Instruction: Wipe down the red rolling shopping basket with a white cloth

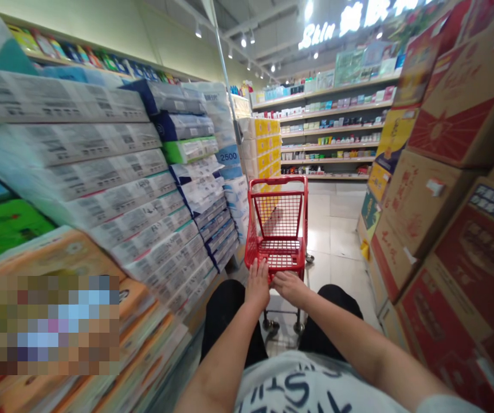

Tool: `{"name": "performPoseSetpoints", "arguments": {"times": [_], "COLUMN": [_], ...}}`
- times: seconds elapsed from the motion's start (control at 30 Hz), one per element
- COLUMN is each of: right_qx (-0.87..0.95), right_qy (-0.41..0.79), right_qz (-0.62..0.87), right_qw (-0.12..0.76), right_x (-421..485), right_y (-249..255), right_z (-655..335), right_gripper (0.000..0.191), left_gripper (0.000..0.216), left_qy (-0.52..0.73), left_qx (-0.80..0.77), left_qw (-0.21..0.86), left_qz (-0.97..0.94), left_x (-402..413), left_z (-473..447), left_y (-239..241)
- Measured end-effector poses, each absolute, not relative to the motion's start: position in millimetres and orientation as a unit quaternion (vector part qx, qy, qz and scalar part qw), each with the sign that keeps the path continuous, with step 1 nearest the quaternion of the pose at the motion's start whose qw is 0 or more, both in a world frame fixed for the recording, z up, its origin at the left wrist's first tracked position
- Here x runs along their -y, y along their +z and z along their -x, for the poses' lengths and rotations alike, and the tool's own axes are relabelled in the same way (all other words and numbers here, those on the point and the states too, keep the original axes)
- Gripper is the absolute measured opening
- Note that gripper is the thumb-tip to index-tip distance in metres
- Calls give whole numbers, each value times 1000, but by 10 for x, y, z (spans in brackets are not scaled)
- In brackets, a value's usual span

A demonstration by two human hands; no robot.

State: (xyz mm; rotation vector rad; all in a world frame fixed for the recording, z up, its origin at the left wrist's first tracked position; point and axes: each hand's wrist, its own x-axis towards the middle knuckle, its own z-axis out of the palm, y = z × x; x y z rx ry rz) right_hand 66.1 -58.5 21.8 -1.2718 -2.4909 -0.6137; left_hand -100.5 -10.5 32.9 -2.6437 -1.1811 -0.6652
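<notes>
A small red shopping cart [280, 230] with a mesh basket stands on the floor in front of my knees. My left hand [258, 284] rests on its near edge, fingers stretched forward and lying flat. Beside it, my right hand [289, 287] touches the same edge from the right. Its fingers point left, loosely bent and slightly apart, not wrapped round the rim. The cart's raised handle [278, 180] is at the far end, away from both hands. Nothing is visible between the fingers of either hand.
Tall stacks of wrapped tissue packs [113, 178] line the left side. Cardboard boxes [427, 201] are piled along the right. Tiled floor [337, 229] runs beyond the cart to shelves [328, 129] of small goods. A metal pole [225, 63] stands by the left stacks.
</notes>
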Motion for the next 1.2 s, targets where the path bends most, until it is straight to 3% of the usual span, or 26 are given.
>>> {"name": "performPoseSetpoints", "arguments": {"times": [0.63, 0.83, 1.03, 1.2], "right_qx": [863, 856, 851, 844], "right_qy": [-216, -164, -223, -216], "right_qz": [437, 476, 441, 460], "right_qw": [135, 117, 179, 172], "right_x": [582, 654, 572, 543], "right_y": [310, 326, 339, 214], "right_z": [-567, -587, -600, -595], "right_gripper": [21, 17, 17, 25], "left_gripper": [65, 64, 65, 68], "left_qy": [-237, -230, -234, -221], "left_qx": [394, 384, 389, 390], "left_qw": [92, 92, 97, 96], "left_qz": [883, 890, 885, 889], "left_x": [72, 78, 78, 91], "left_z": [986, 991, 997, 1005], "left_y": [252, 259, 262, 275]}}
